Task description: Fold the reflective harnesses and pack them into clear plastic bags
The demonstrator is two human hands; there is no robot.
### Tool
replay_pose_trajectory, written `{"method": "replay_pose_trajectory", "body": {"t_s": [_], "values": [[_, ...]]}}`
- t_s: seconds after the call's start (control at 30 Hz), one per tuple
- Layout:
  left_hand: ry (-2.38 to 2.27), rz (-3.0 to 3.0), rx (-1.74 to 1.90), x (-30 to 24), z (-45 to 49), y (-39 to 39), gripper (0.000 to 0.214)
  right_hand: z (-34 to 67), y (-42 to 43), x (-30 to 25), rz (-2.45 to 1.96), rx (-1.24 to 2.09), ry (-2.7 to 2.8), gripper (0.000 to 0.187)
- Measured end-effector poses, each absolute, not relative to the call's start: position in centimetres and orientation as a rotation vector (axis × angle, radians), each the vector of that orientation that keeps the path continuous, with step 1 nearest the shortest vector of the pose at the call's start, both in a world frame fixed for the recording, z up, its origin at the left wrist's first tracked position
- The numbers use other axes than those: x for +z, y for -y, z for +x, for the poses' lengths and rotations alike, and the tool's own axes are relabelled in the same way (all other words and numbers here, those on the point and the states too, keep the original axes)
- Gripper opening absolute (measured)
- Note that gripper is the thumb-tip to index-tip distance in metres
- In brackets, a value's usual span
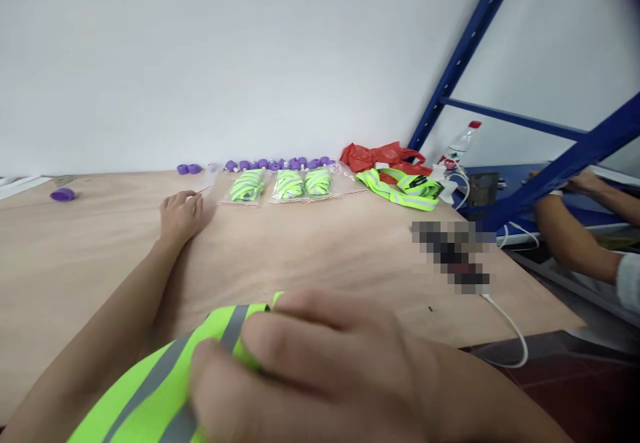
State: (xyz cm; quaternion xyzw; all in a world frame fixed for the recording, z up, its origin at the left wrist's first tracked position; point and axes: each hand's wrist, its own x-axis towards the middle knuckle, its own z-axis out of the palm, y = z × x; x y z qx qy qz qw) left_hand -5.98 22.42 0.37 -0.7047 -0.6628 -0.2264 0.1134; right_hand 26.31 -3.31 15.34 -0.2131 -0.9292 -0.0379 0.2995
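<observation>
Close to the camera, my right hand [320,363] is closed around a neon-yellow reflective strap [165,376] with grey stripes, its fingers curled over the band. My left hand [181,217] reaches far across the table, fingers bent and closed at the edge of a clear zip bag [207,179] with a red seal line. Just right of it lies a clear bag with a folded neon strap [247,186]. Beyond that, two more folded straps [290,184] sit in clear bags. A loose reflective strap [400,189] lies at the back right.
Purple caps [280,163] line the wall, and a single purple piece [63,194] lies at left. A red plastic bag [375,156], a bottle [460,146] and a blue rack [465,43] stand at right. A white cable [515,336] hangs over the table edge. Another person's arm [575,236] shows beyond.
</observation>
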Motion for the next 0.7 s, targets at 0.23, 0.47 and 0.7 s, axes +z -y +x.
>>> {"method": "replay_pose_trajectory", "body": {"t_s": [0.23, 0.47, 0.7], "values": [[1.868, -1.880, -0.995, 3.1, -3.7, -19.7, 0.036, 28.6, -4.8, 8.9, -0.932, 0.054, 2.248, 0.028], [1.621, -2.130, -0.773, 5.5, 5.3, -14.9, 0.045, 30.3, -9.2, 6.3, -1.080, 0.841, 1.773, 0.022], [1.191, -2.260, -0.679, 4.1, 10.8, -12.5, 0.034, 31.0, -10.5, 4.7, -1.034, 0.958, 1.538, 0.026]]}}
